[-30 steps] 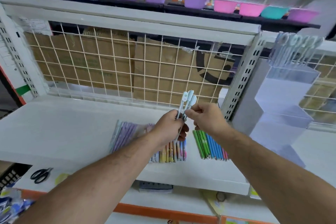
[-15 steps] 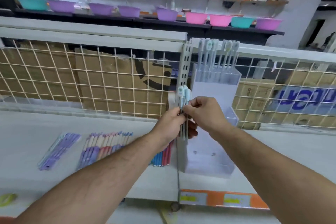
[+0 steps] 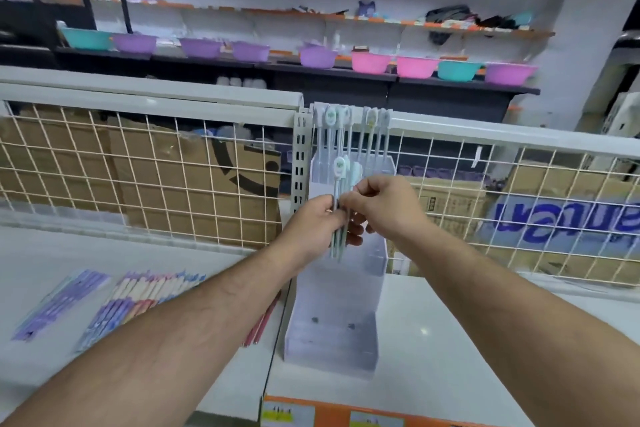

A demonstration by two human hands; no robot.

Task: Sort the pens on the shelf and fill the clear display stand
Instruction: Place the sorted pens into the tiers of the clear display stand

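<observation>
**Bundle of pens** (image 3: pixel 339 168), held upright in the air in front of the upper part of the clear display stand (image 3: pixel 332 329). The stand rests on the white shelf (image 3: pixel 450 340), toward its back edge and against the wire grid (image 3: pixel 138 170).

**Orientation.** The long axis is near vertical. The rounded pale caps point up, and the writing ends point down toward the stand's lower tiers.

**Hands.** The left hand (image 3: pixel 317 224) has its fingers curled round the shafts at mid-length and bears the bundle. The right hand (image 3: pixel 379 204) has thumb and fingertips pinched on the shafts just below the caps; whether on one pen or several cannot be told.

**Handling (judged).** The pens look light, stiff, slender and smooth, so they are apt to slip or fan out in a loose grip. Each is best taken singly by the upper shaft and lowered tip-first. The bulbous caps look likeliest to snag on neighbours.

**Surroundings.** Matching pens (image 3: pixel 346 130) stand upright in the stand's top tier. Rows of coloured pens (image 3: pixel 145 298) lie flat on the shelf left of the stand, nearer its front edge than its back. Cardboard boxes (image 3: pixel 214 191) sit behind the grid.
</observation>
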